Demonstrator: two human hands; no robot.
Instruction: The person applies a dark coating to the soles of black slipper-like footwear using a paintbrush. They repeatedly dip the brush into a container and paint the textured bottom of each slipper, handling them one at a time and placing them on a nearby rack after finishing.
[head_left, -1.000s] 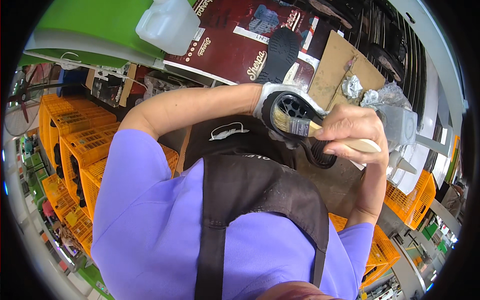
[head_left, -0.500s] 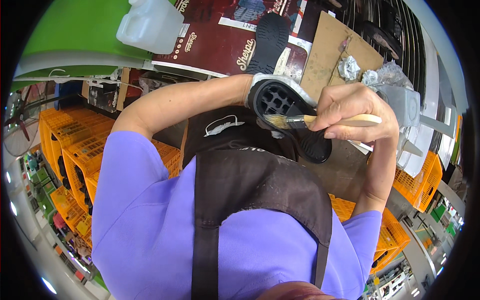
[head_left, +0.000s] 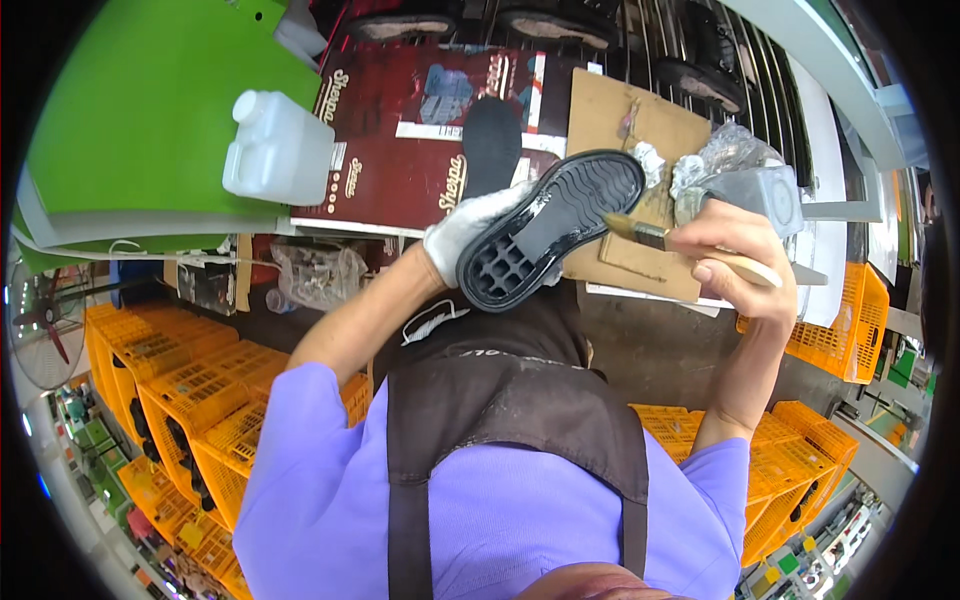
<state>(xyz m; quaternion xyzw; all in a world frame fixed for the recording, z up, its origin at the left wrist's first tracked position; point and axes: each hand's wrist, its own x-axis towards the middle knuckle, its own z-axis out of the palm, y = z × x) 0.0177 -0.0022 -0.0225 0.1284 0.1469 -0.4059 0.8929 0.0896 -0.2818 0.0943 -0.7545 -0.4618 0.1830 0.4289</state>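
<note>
A white jug [head_left: 277,148] stands on the worktop [head_left: 400,190] beside a green board [head_left: 140,120], above stacked orange crates [head_left: 190,400].

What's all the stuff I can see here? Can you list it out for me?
shoe sole: one, black, tread up, held in the left hand
brush: one, pale wooden handle, in the right hand, bristles beside the sole's tip
jug: one, white plastic, on the bench at left
cardboard: one, brown, behind the sole
crates: many, orange, on both sides below
apron: one, dark, over a purple shirt
left hand: white glove
right hand: bare
</note>
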